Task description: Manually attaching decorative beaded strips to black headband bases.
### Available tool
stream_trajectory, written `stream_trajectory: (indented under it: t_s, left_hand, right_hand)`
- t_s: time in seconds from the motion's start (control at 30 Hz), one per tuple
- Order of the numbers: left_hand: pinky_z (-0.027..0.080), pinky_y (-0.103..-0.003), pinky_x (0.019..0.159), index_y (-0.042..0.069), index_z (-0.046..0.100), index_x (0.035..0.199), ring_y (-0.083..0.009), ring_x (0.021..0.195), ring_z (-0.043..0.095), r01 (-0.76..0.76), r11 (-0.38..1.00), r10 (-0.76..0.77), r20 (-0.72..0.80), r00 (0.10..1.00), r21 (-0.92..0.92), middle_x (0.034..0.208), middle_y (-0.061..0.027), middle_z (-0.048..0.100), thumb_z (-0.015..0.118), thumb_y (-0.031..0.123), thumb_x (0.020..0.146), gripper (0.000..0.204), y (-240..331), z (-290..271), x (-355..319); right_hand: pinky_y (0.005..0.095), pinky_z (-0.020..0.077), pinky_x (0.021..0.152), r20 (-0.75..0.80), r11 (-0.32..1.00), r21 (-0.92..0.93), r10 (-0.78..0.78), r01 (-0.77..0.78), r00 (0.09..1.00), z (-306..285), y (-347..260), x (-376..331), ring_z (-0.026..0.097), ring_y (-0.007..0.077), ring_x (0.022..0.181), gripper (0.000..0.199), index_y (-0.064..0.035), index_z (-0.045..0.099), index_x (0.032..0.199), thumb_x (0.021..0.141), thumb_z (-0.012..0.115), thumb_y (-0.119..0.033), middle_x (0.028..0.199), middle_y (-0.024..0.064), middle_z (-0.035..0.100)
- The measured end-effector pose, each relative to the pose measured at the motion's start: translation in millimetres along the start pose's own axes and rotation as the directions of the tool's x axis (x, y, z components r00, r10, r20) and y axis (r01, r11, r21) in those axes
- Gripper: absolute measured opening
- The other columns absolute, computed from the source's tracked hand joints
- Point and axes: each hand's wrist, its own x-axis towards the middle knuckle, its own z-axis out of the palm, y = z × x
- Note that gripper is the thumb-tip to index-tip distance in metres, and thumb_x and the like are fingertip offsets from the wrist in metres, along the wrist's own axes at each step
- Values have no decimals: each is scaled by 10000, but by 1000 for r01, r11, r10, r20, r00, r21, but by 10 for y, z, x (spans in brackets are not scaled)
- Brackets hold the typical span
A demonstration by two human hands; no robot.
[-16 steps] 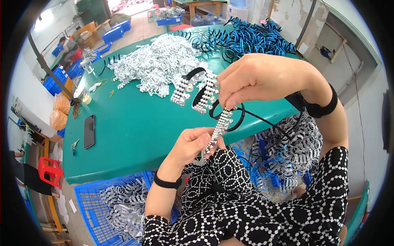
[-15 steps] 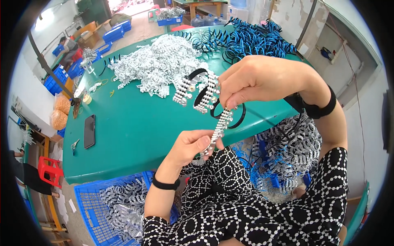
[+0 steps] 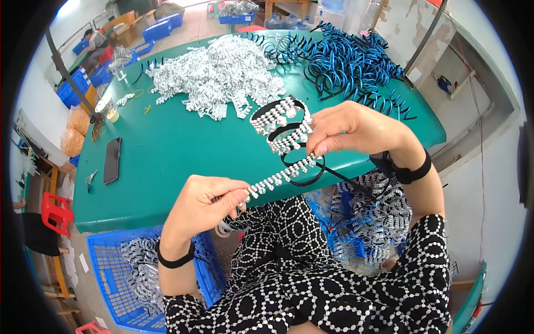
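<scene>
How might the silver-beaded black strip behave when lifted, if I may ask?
The strip probably bends easily: straight between left fingers and right fingers, it loops beyond the latter. It seems springy, as those loops look rounded. Its dangling beads might snag.

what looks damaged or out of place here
The wall at the upper right has paint peeling in patches, and a white scrap lies loose on the floor left of the blue basket. The silver beaded strip between the left hand and right hand shows no obvious damage.
</scene>
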Motion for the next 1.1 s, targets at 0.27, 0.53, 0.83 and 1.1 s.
stream_trajectory:
  t_s: [0.27,0.53,0.83,1.1]
  left_hand:
    - [438,-228,473,-27,657,810,-116,527,584,-312,874,341,-15,940,373,645,-75,633,621,36,797,74,-55,-38,54]
    - [442,-242,466,2,677,816,-125,523,585,-270,931,265,55,963,244,637,-68,633,641,71,795,80,13,24,-46]
    - [436,-234,456,-3,674,829,-109,520,581,-201,934,200,32,979,295,634,-73,630,622,62,809,86,66,-29,11]
    - [451,-241,470,1,675,823,-123,533,595,-256,913,263,19,964,319,634,-72,628,615,74,815,95,84,-54,69]
  right_hand:
    - [291,462,709,-92,961,266,109,-81,990,161,153,-249,590,175,799,111,-11,672,852,800,661,-109,861,72,654]
    - [272,471,653,-171,932,344,185,-118,968,242,296,-313,587,160,758,114,1,665,858,807,659,-101,871,87,636]
    - [264,461,679,-153,929,366,9,48,988,303,391,-367,572,149,820,106,3,650,910,830,617,-60,917,66,628]
    - [288,453,736,-149,908,403,-62,118,987,378,463,-367,579,175,825,94,-2,664,893,823,620,-49,872,71,653]
